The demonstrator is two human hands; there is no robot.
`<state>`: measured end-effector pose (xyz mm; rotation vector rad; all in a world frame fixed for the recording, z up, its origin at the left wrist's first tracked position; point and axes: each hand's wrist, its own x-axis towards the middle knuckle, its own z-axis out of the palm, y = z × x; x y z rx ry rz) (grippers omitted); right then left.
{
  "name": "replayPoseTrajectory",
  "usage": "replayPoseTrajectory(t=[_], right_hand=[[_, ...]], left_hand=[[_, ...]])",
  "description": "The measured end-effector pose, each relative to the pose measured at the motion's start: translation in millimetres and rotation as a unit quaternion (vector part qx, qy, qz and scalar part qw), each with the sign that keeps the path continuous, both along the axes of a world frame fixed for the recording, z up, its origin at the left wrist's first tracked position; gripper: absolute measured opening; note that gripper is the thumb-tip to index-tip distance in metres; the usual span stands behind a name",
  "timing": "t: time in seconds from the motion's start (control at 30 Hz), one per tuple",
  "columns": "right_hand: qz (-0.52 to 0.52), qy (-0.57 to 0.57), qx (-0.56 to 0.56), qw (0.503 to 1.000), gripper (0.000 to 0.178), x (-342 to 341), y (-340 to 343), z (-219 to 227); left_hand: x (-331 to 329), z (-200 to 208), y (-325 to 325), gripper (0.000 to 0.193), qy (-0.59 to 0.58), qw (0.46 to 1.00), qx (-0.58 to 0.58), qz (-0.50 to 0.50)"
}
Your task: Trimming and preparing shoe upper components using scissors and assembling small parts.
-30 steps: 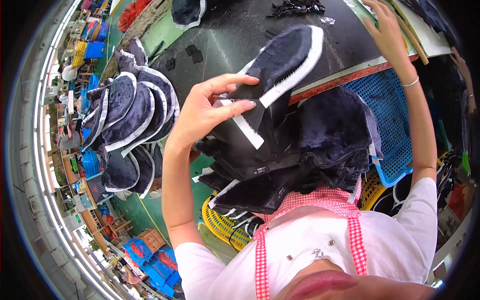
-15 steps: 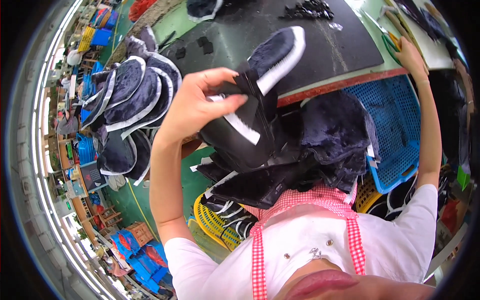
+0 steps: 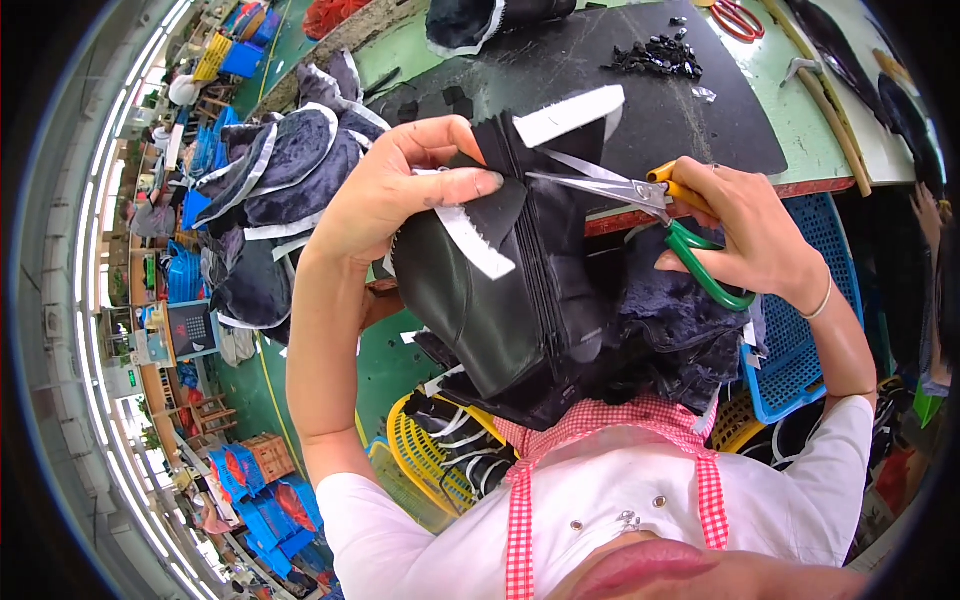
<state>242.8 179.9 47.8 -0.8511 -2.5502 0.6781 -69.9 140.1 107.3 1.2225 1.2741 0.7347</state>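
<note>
My left hand [image 3: 395, 195] pinches the top of a black boot upper [image 3: 465, 310], thumb in front and fingers behind. A black zipper [image 3: 535, 270] runs down the upper, and white edging [image 3: 572, 115] shows along its top. With my right hand [image 3: 755, 235] I hold scissors [image 3: 648, 195] that have one green and one yellow handle. Their blades are parted, and the tips reach the zipper's upper end, close to my left fingers. Whether they touch it I cannot tell. Dark plush-lined pieces [image 3: 670, 295] lie on my lap below the scissors.
More plush pieces with white edges [image 3: 290, 190] are piled at the left. On the green table, a black mat [image 3: 700, 130] carries small black bits [image 3: 655, 57]; red-handled scissors [image 3: 738, 20] lie beyond. A blue basket [image 3: 790, 370] stands at right, a yellow basket [image 3: 420, 450] below.
My right hand has brought the green-and-yellow scissors from the table at the far right to the boot upper, blades spread. The upper has turned so its zipper faces up more.
</note>
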Motion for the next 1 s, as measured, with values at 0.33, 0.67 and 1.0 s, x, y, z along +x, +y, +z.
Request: replayPoseTrajectory(t=[0.33,0.67,1.0], right_hand=[[0.117,0.005,-0.033,0.993,0.053,-7,18,12],[-0.039,0.190,-0.261,0.946,0.038,8,18,-22],[-0.454,-0.197,0.109,0.862,0.043,150,139,-105]], left_hand=[[7,-3,-3,0.069,-0.105,0.988,-0.101,-0.057],[-8,23,-13,0.051,-0.047,0.997,0.064,0.021],[-24,-107,-7,0.037,0.331,0.909,0.252,0.014]])
